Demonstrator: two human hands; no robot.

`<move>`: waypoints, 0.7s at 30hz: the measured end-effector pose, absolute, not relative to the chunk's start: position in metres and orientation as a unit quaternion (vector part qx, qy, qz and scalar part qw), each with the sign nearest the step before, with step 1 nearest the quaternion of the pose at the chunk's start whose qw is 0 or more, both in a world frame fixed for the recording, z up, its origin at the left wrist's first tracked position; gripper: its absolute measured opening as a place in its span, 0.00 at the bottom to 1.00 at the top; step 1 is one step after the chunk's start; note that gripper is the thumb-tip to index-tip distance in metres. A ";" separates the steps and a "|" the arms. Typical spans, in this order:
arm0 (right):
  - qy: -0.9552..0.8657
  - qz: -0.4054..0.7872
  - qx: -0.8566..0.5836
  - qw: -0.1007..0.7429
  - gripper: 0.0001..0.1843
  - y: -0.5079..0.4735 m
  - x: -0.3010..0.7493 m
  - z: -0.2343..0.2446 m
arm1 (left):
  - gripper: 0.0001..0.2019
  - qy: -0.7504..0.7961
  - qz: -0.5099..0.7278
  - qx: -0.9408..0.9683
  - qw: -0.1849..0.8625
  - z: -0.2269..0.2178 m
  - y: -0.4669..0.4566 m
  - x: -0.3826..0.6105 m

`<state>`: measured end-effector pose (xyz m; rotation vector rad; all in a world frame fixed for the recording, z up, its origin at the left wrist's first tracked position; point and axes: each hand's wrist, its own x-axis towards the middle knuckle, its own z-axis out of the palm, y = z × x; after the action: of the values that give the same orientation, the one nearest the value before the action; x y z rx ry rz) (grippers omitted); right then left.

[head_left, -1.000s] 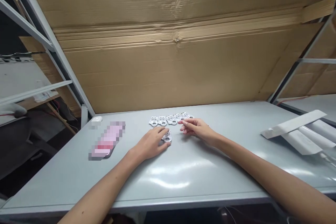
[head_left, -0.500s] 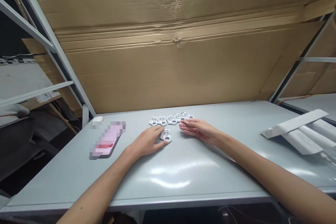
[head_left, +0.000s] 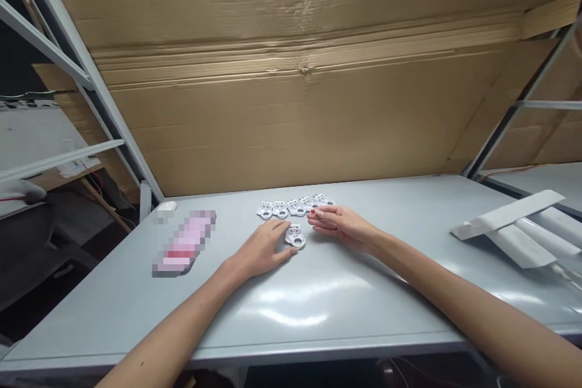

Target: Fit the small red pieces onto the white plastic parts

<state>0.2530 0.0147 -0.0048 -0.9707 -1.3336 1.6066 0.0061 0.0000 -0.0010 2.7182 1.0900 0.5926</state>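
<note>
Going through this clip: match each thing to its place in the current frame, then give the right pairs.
Things:
1. left hand
2. right hand
3. lone white part
4. white mouse

Places:
A. far left corner of the table, beyond a blurred pink object
B. between the two hands
C. flat on the table, fingertips just left of the lone part
D. fingers just in front of the right end of the row of white parts

Pairs: 1-C, 2-D, 3-B, 4-A
</note>
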 end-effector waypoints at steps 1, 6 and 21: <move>-0.531 0.637 -0.384 0.405 0.14 0.014 0.253 -0.004 | 0.18 0.362 0.203 0.906 0.078 -0.001 0.000 0.007; -0.609 0.564 -0.398 0.392 0.17 0.013 0.250 -0.003 | 0.17 0.354 0.222 0.904 0.087 -0.002 -0.002 0.010; -0.889 0.055 -0.332 0.311 0.10 0.008 0.244 -0.018 | 0.15 0.350 0.218 0.906 0.097 -0.004 -0.001 0.011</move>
<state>0.2435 0.0076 -0.0181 -0.8751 -2.3460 0.1451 0.0113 -0.0011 -0.0035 2.6830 1.0362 0.6442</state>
